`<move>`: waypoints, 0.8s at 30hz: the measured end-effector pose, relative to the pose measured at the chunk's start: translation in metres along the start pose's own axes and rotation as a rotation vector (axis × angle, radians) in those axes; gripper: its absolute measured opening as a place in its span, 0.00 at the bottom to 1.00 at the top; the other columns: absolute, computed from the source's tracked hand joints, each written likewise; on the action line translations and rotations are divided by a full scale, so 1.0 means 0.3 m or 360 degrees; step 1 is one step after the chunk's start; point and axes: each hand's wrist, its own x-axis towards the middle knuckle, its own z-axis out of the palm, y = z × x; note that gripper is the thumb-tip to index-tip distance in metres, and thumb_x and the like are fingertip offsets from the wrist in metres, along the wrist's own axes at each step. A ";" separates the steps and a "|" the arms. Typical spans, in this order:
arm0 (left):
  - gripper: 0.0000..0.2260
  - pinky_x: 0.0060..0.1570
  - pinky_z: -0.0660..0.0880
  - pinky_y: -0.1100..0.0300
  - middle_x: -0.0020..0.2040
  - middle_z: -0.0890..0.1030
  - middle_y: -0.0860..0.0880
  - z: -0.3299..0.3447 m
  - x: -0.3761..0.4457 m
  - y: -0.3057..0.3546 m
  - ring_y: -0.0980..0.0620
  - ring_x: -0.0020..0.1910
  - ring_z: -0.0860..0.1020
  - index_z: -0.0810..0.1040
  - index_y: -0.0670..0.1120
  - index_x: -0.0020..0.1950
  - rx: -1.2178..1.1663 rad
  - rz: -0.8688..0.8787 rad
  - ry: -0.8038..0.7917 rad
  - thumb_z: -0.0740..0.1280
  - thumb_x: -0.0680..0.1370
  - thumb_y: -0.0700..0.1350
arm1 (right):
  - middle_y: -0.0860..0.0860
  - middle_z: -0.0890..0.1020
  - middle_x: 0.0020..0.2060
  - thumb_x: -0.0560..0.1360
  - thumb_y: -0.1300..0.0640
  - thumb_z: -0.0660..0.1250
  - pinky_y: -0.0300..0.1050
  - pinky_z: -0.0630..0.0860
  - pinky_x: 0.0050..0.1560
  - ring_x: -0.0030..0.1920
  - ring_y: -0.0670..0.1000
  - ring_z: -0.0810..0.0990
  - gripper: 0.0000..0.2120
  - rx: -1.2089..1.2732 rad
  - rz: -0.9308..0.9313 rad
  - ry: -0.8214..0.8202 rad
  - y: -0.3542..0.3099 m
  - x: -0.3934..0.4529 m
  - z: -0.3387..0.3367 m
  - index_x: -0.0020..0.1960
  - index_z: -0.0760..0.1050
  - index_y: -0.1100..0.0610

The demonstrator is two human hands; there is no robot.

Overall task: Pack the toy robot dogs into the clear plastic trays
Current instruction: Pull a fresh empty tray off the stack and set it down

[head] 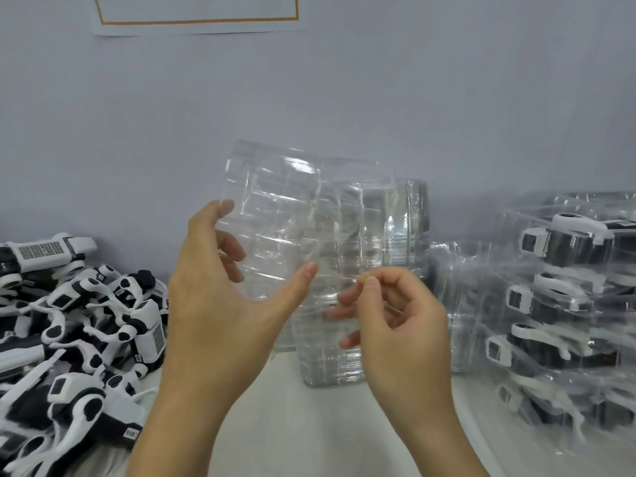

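The left hand (220, 287) is gripping a clear tray (303, 222) upright in mid-air, fingers curled behind its left edge and thumb across the front, long axis running twelve to six. The right hand (395, 321) is pinching the tray's lower edge at about five o'clock, apparently peeling it free. The toy dogs (79, 325) are lying heaped at nine o'clock, nearer the left hand, white and black, legs tangled.
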 end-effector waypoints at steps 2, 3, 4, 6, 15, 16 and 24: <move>0.38 0.44 0.70 0.66 0.46 0.73 0.60 -0.029 0.015 -0.021 0.58 0.44 0.74 0.67 0.60 0.69 -0.0016 0.0003 0.0095 0.77 0.64 0.68 | 0.52 0.83 0.35 0.82 0.63 0.60 0.39 0.78 0.28 0.35 0.51 0.86 0.08 0.0023 0.0014 0.0082 0.004 0.014 -0.022 0.46 0.75 0.61; 0.37 0.43 0.71 0.66 0.46 0.73 0.60 -0.047 0.024 -0.033 0.59 0.43 0.75 0.68 0.59 0.68 -0.0028 -0.0001 0.0153 0.77 0.64 0.67 | 0.53 0.83 0.35 0.82 0.63 0.59 0.39 0.78 0.29 0.34 0.51 0.85 0.09 0.0042 0.0034 0.0119 0.006 0.022 -0.034 0.46 0.75 0.62; 0.36 0.43 0.71 0.66 0.46 0.73 0.60 -0.064 0.031 -0.045 0.60 0.43 0.75 0.68 0.59 0.68 -0.0048 -0.0018 0.0207 0.78 0.65 0.66 | 0.53 0.82 0.34 0.83 0.64 0.58 0.39 0.78 0.29 0.34 0.51 0.85 0.09 0.0070 0.0063 0.0152 0.006 0.032 -0.047 0.46 0.74 0.62; 0.36 0.44 0.71 0.69 0.46 0.74 0.58 -0.095 0.043 -0.068 0.63 0.42 0.75 0.68 0.58 0.69 -0.0091 -0.0079 0.0300 0.75 0.65 0.65 | 0.51 0.81 0.32 0.84 0.64 0.57 0.38 0.77 0.30 0.32 0.51 0.83 0.11 0.0194 0.0155 0.0220 0.007 0.048 -0.069 0.45 0.73 0.62; 0.36 0.49 0.78 0.52 0.46 0.74 0.56 -0.090 0.042 -0.106 0.58 0.44 0.75 0.68 0.59 0.67 -0.0098 -0.0243 0.0236 0.74 0.61 0.64 | 0.52 0.80 0.31 0.84 0.62 0.58 0.38 0.79 0.33 0.31 0.48 0.80 0.11 0.0642 0.0419 0.0373 -0.046 0.074 -0.105 0.44 0.74 0.59; 0.36 0.46 0.78 0.50 0.46 0.74 0.56 -0.086 0.039 -0.108 0.54 0.45 0.75 0.67 0.60 0.67 -0.0078 -0.0252 0.0171 0.74 0.61 0.64 | 0.52 0.80 0.31 0.84 0.62 0.58 0.38 0.79 0.32 0.31 0.49 0.80 0.10 0.0655 0.0428 0.0379 -0.055 0.075 -0.100 0.45 0.74 0.59; 0.39 0.43 0.69 0.62 0.47 0.74 0.55 -0.094 0.035 -0.146 0.56 0.46 0.73 0.66 0.59 0.68 0.0046 -0.0206 -0.0002 0.73 0.59 0.63 | 0.56 0.82 0.34 0.82 0.69 0.56 0.37 0.78 0.31 0.31 0.49 0.83 0.09 0.0812 0.0620 0.0431 -0.118 0.195 -0.001 0.50 0.75 0.64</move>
